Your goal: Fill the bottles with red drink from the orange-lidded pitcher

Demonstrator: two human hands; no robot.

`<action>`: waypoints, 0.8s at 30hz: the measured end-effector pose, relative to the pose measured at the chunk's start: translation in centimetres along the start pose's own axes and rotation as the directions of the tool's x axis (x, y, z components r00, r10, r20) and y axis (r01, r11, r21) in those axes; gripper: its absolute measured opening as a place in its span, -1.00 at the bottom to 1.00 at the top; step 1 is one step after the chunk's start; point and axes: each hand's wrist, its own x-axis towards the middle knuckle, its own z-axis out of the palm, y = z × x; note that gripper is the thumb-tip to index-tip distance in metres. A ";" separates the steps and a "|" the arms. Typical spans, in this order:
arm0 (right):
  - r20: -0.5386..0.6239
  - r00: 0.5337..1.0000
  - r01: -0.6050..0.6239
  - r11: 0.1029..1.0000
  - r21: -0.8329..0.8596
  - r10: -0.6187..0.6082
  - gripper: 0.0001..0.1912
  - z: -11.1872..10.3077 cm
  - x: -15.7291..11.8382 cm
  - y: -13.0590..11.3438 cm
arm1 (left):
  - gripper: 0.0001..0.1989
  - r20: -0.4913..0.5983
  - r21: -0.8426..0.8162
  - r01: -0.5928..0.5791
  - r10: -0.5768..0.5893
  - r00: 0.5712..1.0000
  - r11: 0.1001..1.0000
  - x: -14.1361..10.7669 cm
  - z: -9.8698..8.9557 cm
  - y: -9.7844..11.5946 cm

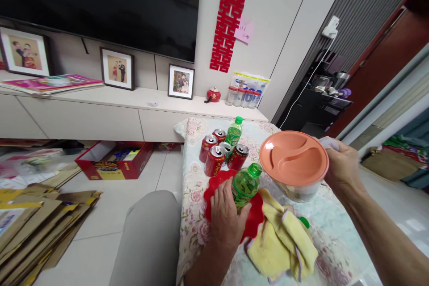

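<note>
My left hand (224, 210) is closed around the side of a green plastic bottle (246, 187), which has no cap on its neck. The bottle stands over a red scallop-edged plate (254, 223). With my right hand (343, 165) I grip a clear tub with an orange lid (295, 156) at its right side, where something whitish shows by my fingers. The tub's underside is partly hidden, so I cannot tell whether it touches the table. A crumpled yellow cloth (284, 246) lies in front of it, with a green cap (304, 222) at its edge.
Beyond the plate stand several drink cans (215, 161) and a capped green bottle (233, 132) on the flowered tablecloth (194, 178). A white cabinet (157, 107) carries framed photos (181, 82) and red-lidded jars (239, 97). Flattened cardboard (50, 219) and a red box (114, 165) occupy the floor.
</note>
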 end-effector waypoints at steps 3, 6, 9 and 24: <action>0.009 1.000 0.019 0.999 -0.033 -0.019 -0.88 0.1 -0.1 -0.3 | -0.30 0.003 -0.003 0.008 -0.008 1.000 1.000 0.0 0.0 0.0; 0.008 0.999 0.038 0.997 -0.060 -0.038 -0.82 0.2 -0.1 -0.5 | -0.31 -0.001 -0.008 0.011 -0.011 1.000 1.000 -0.1 0.0 0.0; -0.003 0.998 0.055 0.994 -0.091 -0.055 -0.79 0.2 -0.1 -0.6 | -0.31 -0.003 -0.007 0.012 -0.012 1.000 1.000 -0.1 0.1 -0.1; -0.054 0.984 0.148 0.952 -0.269 -0.168 -0.70 0.0 0.4 -0.4 | -0.27 0.000 0.004 0.006 -0.006 1.000 1.000 0.0 -0.1 0.0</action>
